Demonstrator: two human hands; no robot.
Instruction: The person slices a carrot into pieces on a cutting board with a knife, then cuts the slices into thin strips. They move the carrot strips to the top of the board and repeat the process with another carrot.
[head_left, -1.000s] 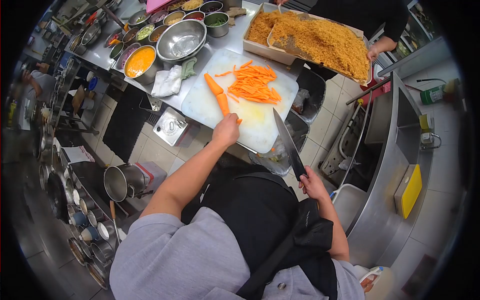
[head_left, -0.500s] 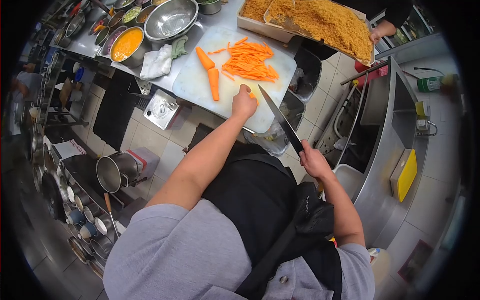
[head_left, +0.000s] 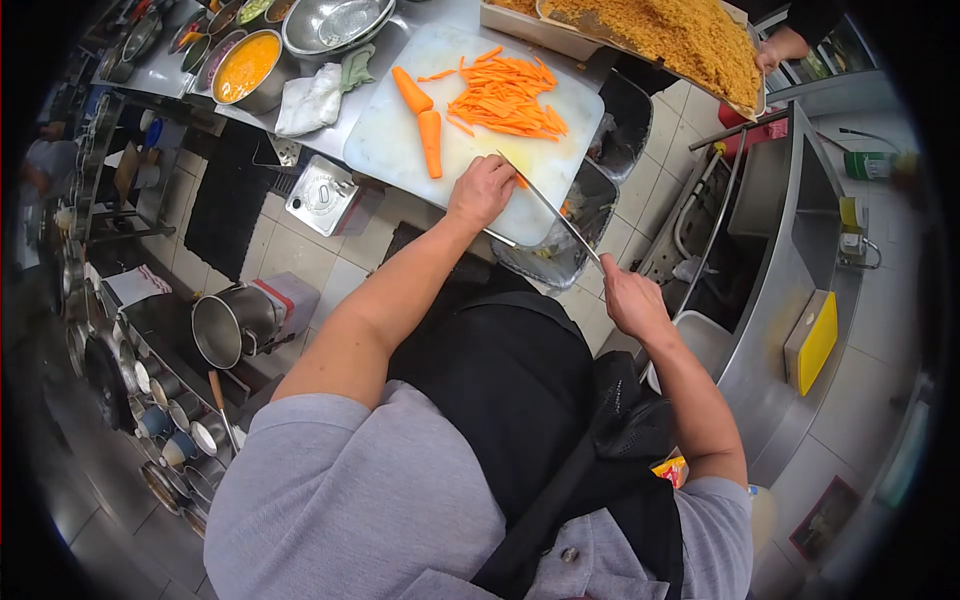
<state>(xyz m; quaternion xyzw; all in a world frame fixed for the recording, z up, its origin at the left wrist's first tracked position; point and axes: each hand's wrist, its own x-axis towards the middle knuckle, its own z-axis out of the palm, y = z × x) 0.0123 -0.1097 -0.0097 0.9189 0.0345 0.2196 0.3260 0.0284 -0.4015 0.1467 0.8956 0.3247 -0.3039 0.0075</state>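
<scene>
My right hand point(head_left: 633, 297) is wrapped round the handle of a long knife point(head_left: 556, 212), whose blade reaches up and left over the white cutting board point(head_left: 385, 135). Beside the blade, my left hand point(head_left: 482, 188) is closed over a small orange piece of carrot point(head_left: 521, 182), mostly hidden by the fingers. A heap of carrot strips point(head_left: 508, 95) lies on the board beyond the hands. Two thick carrot pieces, one upper point(head_left: 410, 90) and one lower point(head_left: 430, 143), rest left of the heap.
A bowl of orange liquid point(head_left: 247, 68), a white cloth point(head_left: 309, 101) and metal colanders point(head_left: 335, 24) stand left of the board. At the upper right, another person's hand point(head_left: 782, 47) holds a tray of golden crumbs point(head_left: 670, 40). Bins point(head_left: 625, 125) flank the board's right edge.
The knife blade has come in against my left fingertips and now shows nearly edge-on. My left hand has curled further over the carrot piece. The view has shifted slightly.
</scene>
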